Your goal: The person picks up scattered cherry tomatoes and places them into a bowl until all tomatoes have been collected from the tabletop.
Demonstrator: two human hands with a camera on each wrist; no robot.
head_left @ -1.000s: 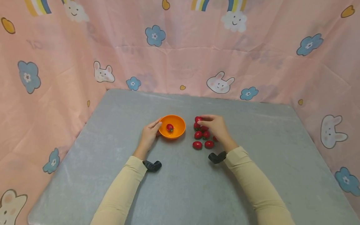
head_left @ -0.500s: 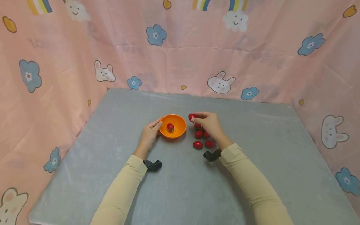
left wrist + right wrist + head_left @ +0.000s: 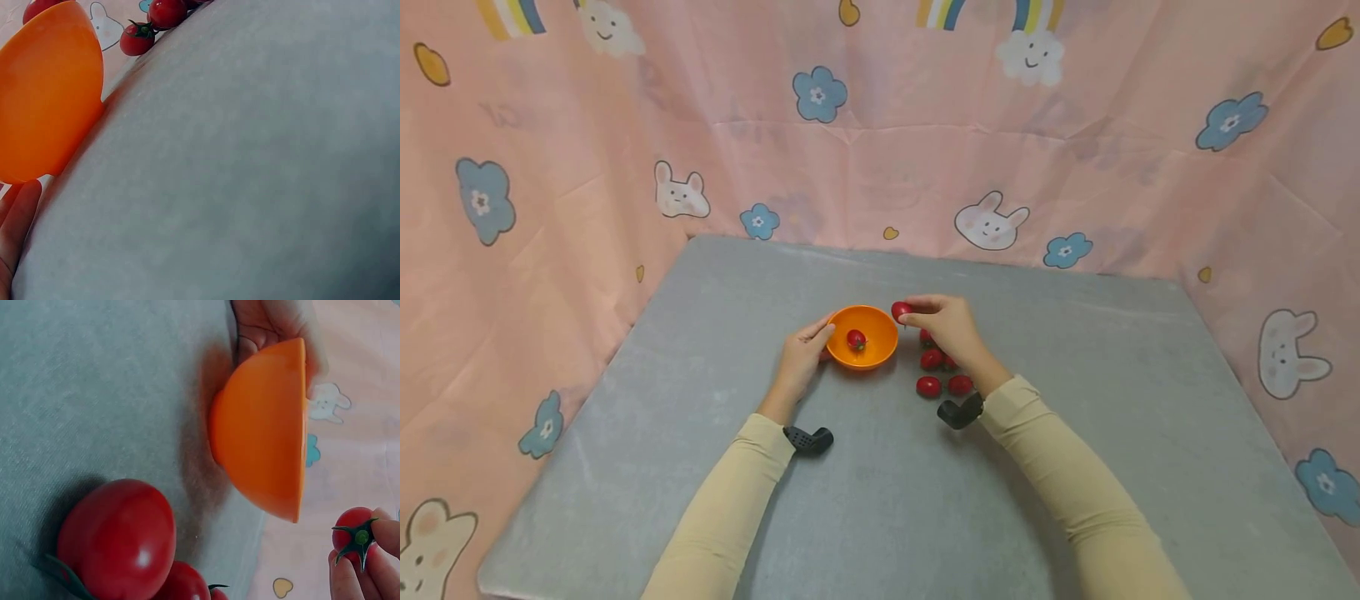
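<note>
On the grey desk point(image 3: 865, 483), a group of glossy red oval tomatoes point(image 3: 928, 386) lies right of centre, the nearest two with long axes running roughly left to right. Beyond them, the left hand point(image 3: 797, 358) grips an upright, round orange bowl point(image 3: 882, 340), thumb at the rim; one red tomato with green calyx point(image 3: 855, 337) rests inside, stem end toward the person. Slightly farther off, the right hand point(image 3: 951, 325) pinches another red oval tomato point(image 3: 899, 312), above rim level and just beside the bowl's far right edge; its calyx faces the wrist camera, which thus views the long axis nearly end-on. The step in hand appears to be transfer to the bowl; the next move would call for shifting left over the opening, then releasing. Behind hangs a pink patterned curtain point(image 3: 850, 167).
</note>
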